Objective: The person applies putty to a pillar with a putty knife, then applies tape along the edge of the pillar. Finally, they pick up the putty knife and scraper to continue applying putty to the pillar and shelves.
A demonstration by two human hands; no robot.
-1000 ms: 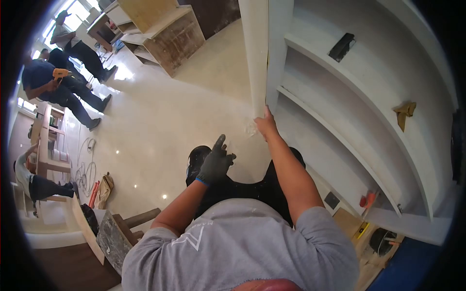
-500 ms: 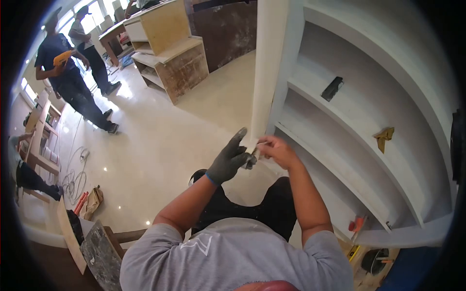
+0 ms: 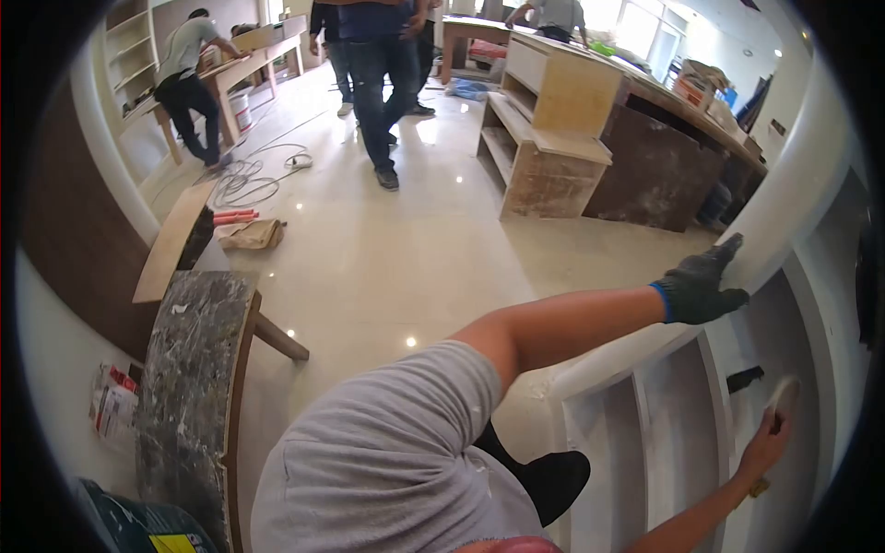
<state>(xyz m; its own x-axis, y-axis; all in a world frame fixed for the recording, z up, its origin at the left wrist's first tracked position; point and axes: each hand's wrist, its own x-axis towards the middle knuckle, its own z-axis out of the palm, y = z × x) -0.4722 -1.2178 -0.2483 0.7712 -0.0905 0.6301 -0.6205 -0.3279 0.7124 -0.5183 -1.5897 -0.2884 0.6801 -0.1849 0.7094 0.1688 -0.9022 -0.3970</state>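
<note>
My left hand (image 3: pixel 701 284), in a dark glove with a blue cuff, lies with its fingers spread against the white rounded post (image 3: pixel 784 221) of the shelf unit. Further right, my bare right hand (image 3: pixel 767 444) reaches into the white shelving (image 3: pixel 679 415). Its fingers are closed on a pale oval piece (image 3: pixel 786 394), blurred, of a kind I cannot make out. A dark rectangular opening (image 3: pixel 745 379) shows in the shelf panel just left of that hand. Beside my right wrist lies a brown folded scrap (image 3: pixel 759 487).
A stained board bench (image 3: pixel 198 350) stands to my left, near a brown bag (image 3: pixel 253 234) and coiled cable (image 3: pixel 258 175) on the floor. Wooden cabinets (image 3: pixel 553 175) stand ahead. People (image 3: pixel 373 83) stand at the back; another person (image 3: pixel 189 83) bends over a workbench.
My view has swung left. My hands, close together before, have parted: the left went onto the post, the right into the shelving. A person ahead stands nearer the middle of the view.
</note>
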